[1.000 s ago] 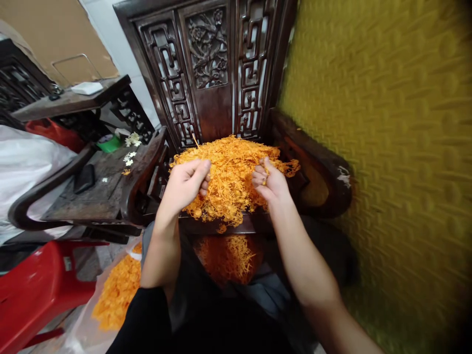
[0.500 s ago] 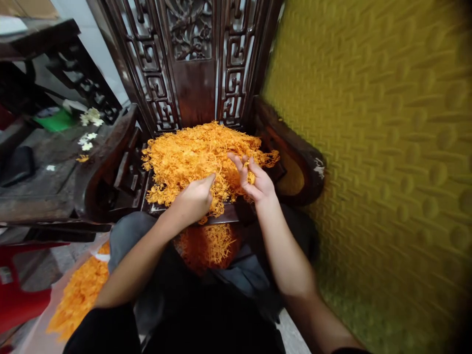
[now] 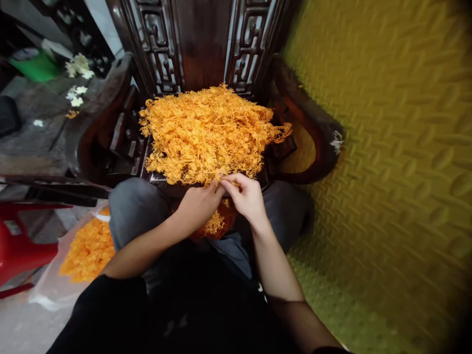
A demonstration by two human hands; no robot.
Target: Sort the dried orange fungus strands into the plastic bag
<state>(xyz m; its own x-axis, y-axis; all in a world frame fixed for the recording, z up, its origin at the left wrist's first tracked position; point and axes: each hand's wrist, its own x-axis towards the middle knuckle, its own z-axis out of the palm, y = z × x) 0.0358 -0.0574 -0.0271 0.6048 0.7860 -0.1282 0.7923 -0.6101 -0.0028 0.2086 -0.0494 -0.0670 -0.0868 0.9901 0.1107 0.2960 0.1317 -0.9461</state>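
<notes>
A broad heap of orange, stringy, blossom-like pieces (image 3: 206, 132) covers the seat of a carved dark wooden chair (image 3: 202, 44). At the heap's front edge my left hand (image 3: 201, 204) and my right hand (image 3: 248, 196) meet, fingertips pinched together. Between them is a small orange piece (image 3: 218, 177), mostly covered by the fingers. Below the hands, between my knees, more orange branching strands (image 3: 216, 223) show over a reddish surface; whether they are real or a reflection I cannot tell.
At lower left a translucent plastic bag (image 3: 49, 292) holds orange petals (image 3: 88, 250), beside a red plastic stool (image 3: 25, 250). A dark side table (image 3: 40, 142) bears white flowers (image 3: 76, 96) and a green container (image 3: 35, 64). Yellow textured sheeting (image 3: 387, 162) rises on the right.
My hands have come together at the heap's front edge; before, they were apart and the right hand's fingers were spread. The view has tilted downward.
</notes>
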